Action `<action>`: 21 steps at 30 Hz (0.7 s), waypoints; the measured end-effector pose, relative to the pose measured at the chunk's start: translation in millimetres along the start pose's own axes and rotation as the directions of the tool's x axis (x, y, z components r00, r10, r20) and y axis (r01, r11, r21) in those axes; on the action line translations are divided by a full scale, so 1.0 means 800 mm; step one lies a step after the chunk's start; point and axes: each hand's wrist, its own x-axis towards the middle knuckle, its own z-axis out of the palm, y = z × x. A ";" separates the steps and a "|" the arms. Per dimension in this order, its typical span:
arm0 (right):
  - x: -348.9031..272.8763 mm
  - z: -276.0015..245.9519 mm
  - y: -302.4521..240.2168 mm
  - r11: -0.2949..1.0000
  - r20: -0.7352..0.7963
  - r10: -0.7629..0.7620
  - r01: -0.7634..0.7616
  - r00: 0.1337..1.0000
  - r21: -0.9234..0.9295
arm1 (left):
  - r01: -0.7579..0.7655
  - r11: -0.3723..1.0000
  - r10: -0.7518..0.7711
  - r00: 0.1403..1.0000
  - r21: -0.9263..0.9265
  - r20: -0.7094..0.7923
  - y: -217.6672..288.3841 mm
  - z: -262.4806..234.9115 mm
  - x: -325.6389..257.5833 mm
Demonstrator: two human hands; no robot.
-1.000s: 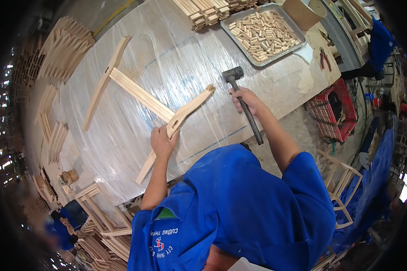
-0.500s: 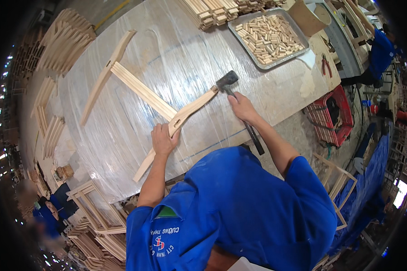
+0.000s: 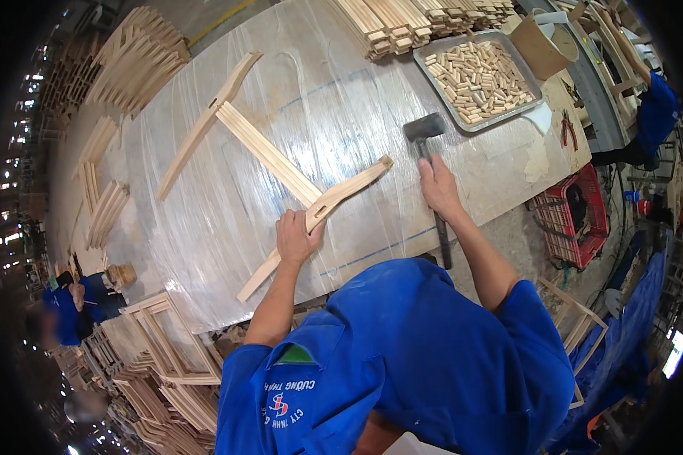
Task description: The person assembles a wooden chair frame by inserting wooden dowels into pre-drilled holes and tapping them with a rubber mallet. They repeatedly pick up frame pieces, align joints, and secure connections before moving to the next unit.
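Note:
My left hand (image 3: 299, 239) is wrapped around a pale curved wooden piece (image 3: 353, 188) that has a slot near its middle and lies slanted across the table. In my right hand (image 3: 440, 189) is a mallet (image 3: 425, 127) with a black head, held by its dark handle. The mallet head is apart from the curved piece's far right tip, to the right of it. Straight wooden rails (image 3: 269, 152) run from the held piece toward a second slotted curved piece (image 3: 205, 123) on the left. Whether the rails are joined to either piece, I cannot tell.
A metal tray (image 3: 540, 102) of short wooden dowels stands at the far right, by stacked wood strips (image 3: 391, 26) and a cardboard tube (image 3: 542, 45). Red-handled pliers (image 3: 568, 129) lie at the table's right edge. Beyond are a red crate (image 3: 573, 216) and other people.
The mallet has moved from beside the curved piece's tip to the right, leaving a gap. My left hand keeps its hold. The whole view has shifted slightly.

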 end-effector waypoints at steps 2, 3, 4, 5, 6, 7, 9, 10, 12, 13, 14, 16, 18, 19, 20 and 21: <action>-0.009 0.013 0.003 1.000 -0.064 0.007 -0.008 0.998 -0.015 | 0.004 1.000 -0.004 1.000 0.007 0.005 0.002 0.001 0.001; -0.014 0.027 0.013 0.996 -0.067 -0.015 0.009 0.998 -0.085 | -0.003 1.000 0.003 1.000 0.005 0.011 0.003 0.000 0.001; -0.017 0.032 0.016 0.988 -0.066 -0.038 0.027 0.997 -0.152 | -0.002 1.000 0.001 1.000 0.019 0.017 0.003 0.000 0.000; -0.018 0.026 0.021 0.977 0.211 -0.012 0.056 0.977 -0.206 | -0.001 0.999 0.001 1.000 0.033 0.023 0.001 -0.001 -0.001; -0.018 0.020 0.026 0.986 0.227 0.010 0.028 0.974 -0.164 | -0.002 0.999 0.001 1.000 0.047 0.029 0.000 -0.001 -0.002; -0.014 0.014 0.022 0.993 0.249 0.022 0.009 0.968 -0.119 | 0.004 0.999 -0.004 1.000 0.036 0.015 0.000 0.000 -0.001; -0.013 0.004 0.013 0.999 0.191 0.021 -0.012 0.981 -0.047 | 0.010 0.999 -0.010 1.000 0.033 0.009 0.001 0.001 -0.004; -0.013 0.004 0.008 1.000 0.110 0.010 -0.008 0.994 -0.018 | 0.012 0.999 -0.013 1.000 0.034 0.004 0.001 0.000 -0.004; -0.016 0.009 0.000 1.000 0.004 0.009 -0.009 1.000 -0.009 | 0.014 0.999 -0.015 1.000 0.034 0.011 0.002 0.002 -0.002; -0.022 0.018 0.005 0.999 -0.027 0.023 -0.024 0.999 -0.026 | 0.009 0.999 -0.010 1.000 0.034 0.018 0.003 0.000 -0.001; -0.024 0.025 0.013 0.998 -0.057 0.035 -0.037 0.998 -0.042 | 0.007 0.999 -0.008 1.000 0.033 0.025 0.002 -0.001 -0.001; -0.018 0.021 0.028 0.995 0.136 -0.033 0.045 0.990 -0.087 | -0.001 1.000 0.001 0.999 0.030 0.032 0.001 -0.002 0.003; -0.013 0.009 0.038 0.999 0.243 0.047 -0.040 0.969 -0.035 | 0.009 0.999 -0.011 0.999 0.041 0.043 0.003 -0.005 0.001; -0.011 -0.002 0.032 0.985 0.263 0.152 -0.168 0.953 0.037 | 0.011 0.999 -0.013 0.999 0.048 0.045 0.003 -0.006 0.003; -0.011 -0.017 0.034 0.950 0.283 0.260 -0.297 0.923 0.097 | 0.003 0.999 -0.005 1.000 0.043 0.029 0.005 -0.004 0.002; -0.007 -0.027 0.038 0.947 0.281 0.271 -0.307 0.921 0.091 | -0.005 0.999 0.004 1.000 0.039 0.014 0.003 -0.006 0.000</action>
